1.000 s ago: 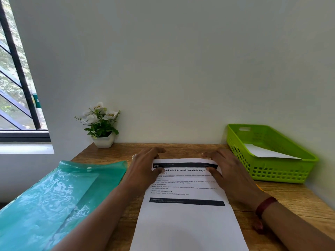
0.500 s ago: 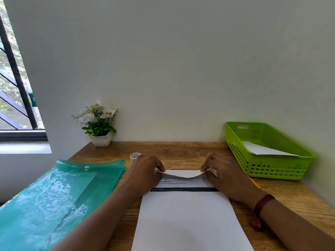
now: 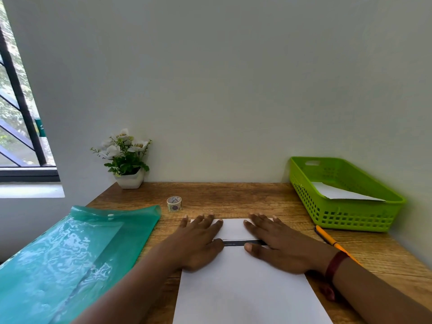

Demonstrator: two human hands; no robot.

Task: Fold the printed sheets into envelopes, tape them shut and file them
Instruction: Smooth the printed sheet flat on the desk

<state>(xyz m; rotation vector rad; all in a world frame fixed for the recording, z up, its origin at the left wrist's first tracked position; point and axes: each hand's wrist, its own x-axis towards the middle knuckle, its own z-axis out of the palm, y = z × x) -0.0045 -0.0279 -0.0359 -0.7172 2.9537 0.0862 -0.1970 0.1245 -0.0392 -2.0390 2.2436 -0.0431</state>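
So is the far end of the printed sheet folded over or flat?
Folded over: the printed sheet shows a blank flap ending at its black bar, left hand and right hand pressing it flat.

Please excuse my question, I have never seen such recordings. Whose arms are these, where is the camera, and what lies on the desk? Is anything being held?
There is no machine here: a person works with bare hands. The camera sits on the person's head and looks forward and down, so you see their own arms from above. The left hand and the right hand lie flat, fingers straight, pressing the folded far end of a printed sheet onto the wooden table. Nothing is gripped. Left of the sheet lies a teal plastic folder. Farther back stand a small tape roll and a potted plant. On the right is a green basket with a white paper inside, and a pencil in front of it.
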